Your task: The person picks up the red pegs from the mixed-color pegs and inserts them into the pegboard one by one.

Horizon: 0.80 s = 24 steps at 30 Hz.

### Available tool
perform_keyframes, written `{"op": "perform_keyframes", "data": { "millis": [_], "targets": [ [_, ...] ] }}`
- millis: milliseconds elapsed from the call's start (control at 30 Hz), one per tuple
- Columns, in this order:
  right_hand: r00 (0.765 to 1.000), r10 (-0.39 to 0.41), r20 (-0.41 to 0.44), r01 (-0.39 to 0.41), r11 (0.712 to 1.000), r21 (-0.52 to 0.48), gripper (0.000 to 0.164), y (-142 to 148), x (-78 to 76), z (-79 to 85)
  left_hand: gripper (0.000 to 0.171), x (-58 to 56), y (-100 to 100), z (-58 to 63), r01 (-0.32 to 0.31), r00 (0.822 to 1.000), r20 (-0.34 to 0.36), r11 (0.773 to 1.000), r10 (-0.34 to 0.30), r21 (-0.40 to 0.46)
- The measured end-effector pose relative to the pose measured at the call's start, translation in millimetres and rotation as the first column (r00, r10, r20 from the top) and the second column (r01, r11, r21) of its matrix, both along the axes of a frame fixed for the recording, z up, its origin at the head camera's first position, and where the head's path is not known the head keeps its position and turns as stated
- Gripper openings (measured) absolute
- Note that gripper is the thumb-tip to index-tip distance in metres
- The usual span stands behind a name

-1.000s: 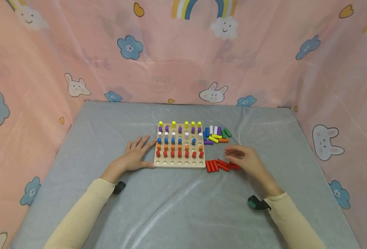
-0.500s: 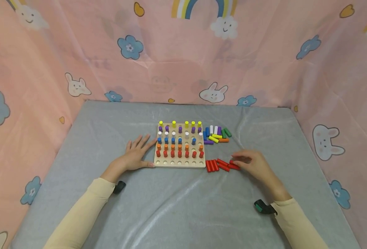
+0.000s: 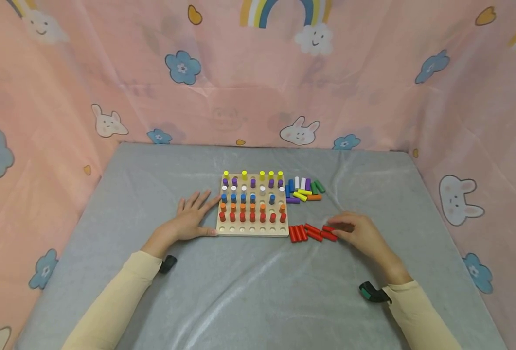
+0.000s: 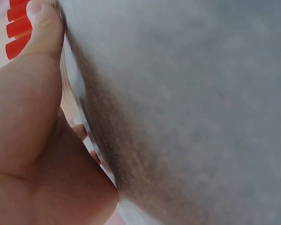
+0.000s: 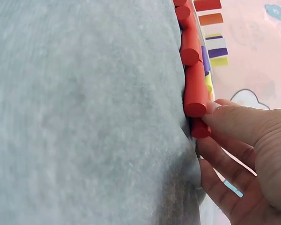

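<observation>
A wooden peg board [image 3: 252,231] lies mid-table with rows of yellow, purple, white, blue, orange and red pegs standing in it; its front row of holes is bare. My left hand [image 3: 192,214] lies flat on the cloth, fingers straight, thumb [image 4: 33,70] against the board's left edge [image 4: 72,93]. Several red pegs [image 3: 303,232] lie on the cloth right of the board. My right hand [image 3: 335,229] is at their right end and pinches the outermost red peg [image 5: 200,128] between thumb and fingers. Another red peg [image 5: 195,89] lies just beside it.
A small heap of loose pegs [image 3: 303,190] in blue, white, purple, yellow, green and orange lies behind the red ones. Grey cloth [image 3: 258,291] covers the table. Pink patterned curtains [image 3: 258,87] close off the back and both sides.
My right hand has dropped and drawn right onto the end of the red peg row, its fingers closing on the outermost peg. The left hand and board have not moved.
</observation>
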State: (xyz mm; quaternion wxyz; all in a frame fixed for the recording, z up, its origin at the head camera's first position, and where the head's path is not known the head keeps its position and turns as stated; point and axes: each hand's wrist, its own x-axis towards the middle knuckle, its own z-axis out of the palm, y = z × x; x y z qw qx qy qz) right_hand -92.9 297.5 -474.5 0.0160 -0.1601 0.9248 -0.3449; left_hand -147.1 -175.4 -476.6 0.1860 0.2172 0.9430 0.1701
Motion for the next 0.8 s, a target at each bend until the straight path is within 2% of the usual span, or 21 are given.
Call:
{"op": "perform_keyframes", "data": {
  "millis": [233, 400, 567, 800],
  "targets": [
    [1.000, 0.002, -0.009, -0.001, 0.999, 0.054, 0.031, -0.5, -3.6, -4.3, 0.101, 0.4, 1.5, 0.3, 0.003, 1.000, -0.021, 1.000, -0.002, 0.008],
    [1.000, 0.015, 0.024, -0.017, 0.997, 0.078, 0.031, -3.3, -5.2, -2.8, 0.102, -0.1, 0.4, -0.7, 0.005, 1.000, -0.008, 1.000, -0.005, 0.004],
    [0.999, 0.029, 0.026, -0.032, 0.994, 0.106, 0.029, -6.5, -7.5, -2.2, 0.103, -1.5, -2.1, -3.7, 0.005, 1.000, -0.014, 1.000, -0.005, 0.030],
    [0.999, 0.037, 0.025, -0.040, 0.991, 0.126, 0.024, -8.6, -8.8, -2.9, 0.102, -2.0, -2.4, -4.7, -0.001, 1.000, 0.000, 1.000, 0.001, 0.016]
  ]
}}
